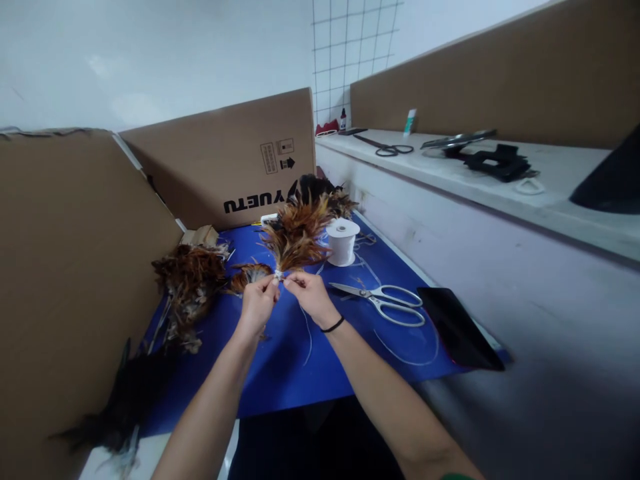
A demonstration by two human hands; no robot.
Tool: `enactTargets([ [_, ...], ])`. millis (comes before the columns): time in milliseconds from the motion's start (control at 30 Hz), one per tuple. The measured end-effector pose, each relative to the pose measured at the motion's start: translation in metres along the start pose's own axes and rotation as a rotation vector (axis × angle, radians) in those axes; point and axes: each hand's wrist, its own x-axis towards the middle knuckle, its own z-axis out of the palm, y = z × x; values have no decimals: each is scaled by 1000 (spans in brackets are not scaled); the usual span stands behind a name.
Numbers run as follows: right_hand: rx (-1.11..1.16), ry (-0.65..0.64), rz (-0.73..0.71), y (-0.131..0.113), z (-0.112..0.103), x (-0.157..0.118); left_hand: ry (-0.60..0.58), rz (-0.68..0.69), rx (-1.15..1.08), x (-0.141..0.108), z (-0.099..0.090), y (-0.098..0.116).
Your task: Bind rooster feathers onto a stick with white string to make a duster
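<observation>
A fan-shaped bunch of brown and orange feathers [299,233] stands upright over the blue table, its pale bound base between my hands. My left hand [259,303] pinches that base from the left. On the right, my right hand [313,297] has thumb and forefinger pressed together beside the base; a thin white string [309,337] hangs below it. What those fingertips grip is too small to make out. A white spool [342,241] stands behind my right hand, and silver scissors [385,300] lie open to its right.
Brown feathers [193,273] are piled left, with black feathers [135,387] nearer me. A black tablet-like object [463,327] lies at the table's right edge. Cardboard panels [215,160] stand behind and left. Black scissors [385,147] rest on the right ledge [555,200].
</observation>
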Motion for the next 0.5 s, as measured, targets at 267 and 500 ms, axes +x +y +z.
enactTargets([
  [267, -81, 126, -58, -6, 0, -8, 119, 245, 615, -9, 14, 2],
  [500, -61, 187, -73, -8, -6, -9, 212, 356, 974, -18, 32, 2],
])
